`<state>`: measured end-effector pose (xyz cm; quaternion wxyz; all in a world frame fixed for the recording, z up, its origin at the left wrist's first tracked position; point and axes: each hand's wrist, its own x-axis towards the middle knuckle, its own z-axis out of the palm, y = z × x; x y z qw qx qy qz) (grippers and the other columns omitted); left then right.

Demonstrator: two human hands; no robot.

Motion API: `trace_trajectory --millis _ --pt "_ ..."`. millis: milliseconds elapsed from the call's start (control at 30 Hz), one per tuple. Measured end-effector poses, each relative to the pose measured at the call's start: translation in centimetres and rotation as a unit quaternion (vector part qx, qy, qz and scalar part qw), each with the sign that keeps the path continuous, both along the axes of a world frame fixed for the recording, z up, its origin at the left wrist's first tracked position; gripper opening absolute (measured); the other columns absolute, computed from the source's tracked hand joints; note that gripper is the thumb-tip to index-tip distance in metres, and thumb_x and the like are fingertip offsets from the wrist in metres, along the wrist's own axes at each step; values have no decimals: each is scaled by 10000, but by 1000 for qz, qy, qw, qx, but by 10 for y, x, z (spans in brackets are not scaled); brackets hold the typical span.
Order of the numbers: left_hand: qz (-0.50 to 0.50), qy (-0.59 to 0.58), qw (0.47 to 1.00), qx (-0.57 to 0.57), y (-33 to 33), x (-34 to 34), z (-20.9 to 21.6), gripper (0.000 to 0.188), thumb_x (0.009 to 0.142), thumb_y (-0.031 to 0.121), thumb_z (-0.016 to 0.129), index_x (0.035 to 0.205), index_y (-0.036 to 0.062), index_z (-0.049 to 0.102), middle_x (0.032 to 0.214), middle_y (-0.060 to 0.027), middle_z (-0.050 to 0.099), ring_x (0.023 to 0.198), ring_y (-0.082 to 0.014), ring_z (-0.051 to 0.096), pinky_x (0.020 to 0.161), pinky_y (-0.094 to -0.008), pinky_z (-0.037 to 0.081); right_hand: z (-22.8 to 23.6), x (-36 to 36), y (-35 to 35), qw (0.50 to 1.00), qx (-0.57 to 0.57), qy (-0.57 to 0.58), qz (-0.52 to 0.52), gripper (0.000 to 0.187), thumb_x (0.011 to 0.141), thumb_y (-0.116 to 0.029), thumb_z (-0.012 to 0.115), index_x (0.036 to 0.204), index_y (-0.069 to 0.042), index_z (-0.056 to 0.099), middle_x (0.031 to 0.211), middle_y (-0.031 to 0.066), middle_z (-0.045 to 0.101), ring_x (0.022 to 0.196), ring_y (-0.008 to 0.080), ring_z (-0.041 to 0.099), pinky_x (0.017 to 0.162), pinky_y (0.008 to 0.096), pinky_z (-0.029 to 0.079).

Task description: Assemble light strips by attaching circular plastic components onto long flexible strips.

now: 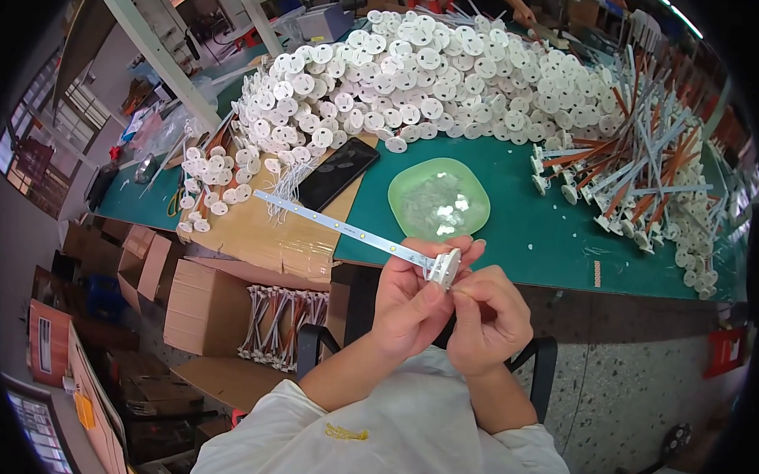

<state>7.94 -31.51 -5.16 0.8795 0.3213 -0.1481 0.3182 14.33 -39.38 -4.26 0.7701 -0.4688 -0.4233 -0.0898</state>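
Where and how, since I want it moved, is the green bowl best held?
Likely the right rim of the green bowl, from the right: it sits upright, rim raised, the black phone to its left, the left hand at its near side.

Green bowl (405, 176) blocks front; passage over tabletop (534, 234) rightward.

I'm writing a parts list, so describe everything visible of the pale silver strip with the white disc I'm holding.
The pale silver, narrow flat strip looks metallic and carries small yellowish squares in a row. One end meets a round white plastic-looking disc, tilted nearly edge-on. The strip slants up-left, its far end over the brown cardboard sheet. The left hand grips the disc; the right hand pinches at its lower edge, details there too small to tell.
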Motion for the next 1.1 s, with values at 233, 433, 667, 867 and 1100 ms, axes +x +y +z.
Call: trace_trajectory --millis 233,433,667,867,1100 --pt "52 17 997 45 -2 2 -1 382 896 66 662 1241 48 497 1369 -184 508 1344 -339 433 1121 -472 339 -1 4 -1 1000 -15 -1 6 93 775 125 638 839 63 612 764 130 634 688 204 593 619 276 479" --pt "50 50 997 15 0 -4 -6 383 896 51 651 1240 26 484 1386 -197 496 1344 -348 438 1101 -456 379 3 14 -9 987 -81 -132 -35 140 756 115 671 877 51 642 792 159 663 682 263 643 619 316 526" --pt "120 114 976 144 -8 -8 -13 419 854 22 677 1223 8 478 1353 -229 516 1273 -355 511 1082 -498 402 1 12 -20 970 -122 -182 -102 133 714 101 661 832 51 624 754 156 649 608 289 636 566 327 526" --pt "84 111 988 64 -7 -4 -19 407 884 57 665 1239 19 470 1365 -216 509 1276 -352 510 1083 -495 403 -10 10 -12 993 -89 -57 -57 119 742 117 664 841 52 655 767 162 683 653 258 675 605 290 542" --pt "98 96 990 22 -4 -15 -29 418 887 90 685 1249 24 488 1366 -201 517 1283 -350 505 1074 -485 418 -7 4 0 989 -109 -97 -21 71 723 84 642 776 57 602 683 148 628 576 239 620 560 280 499"
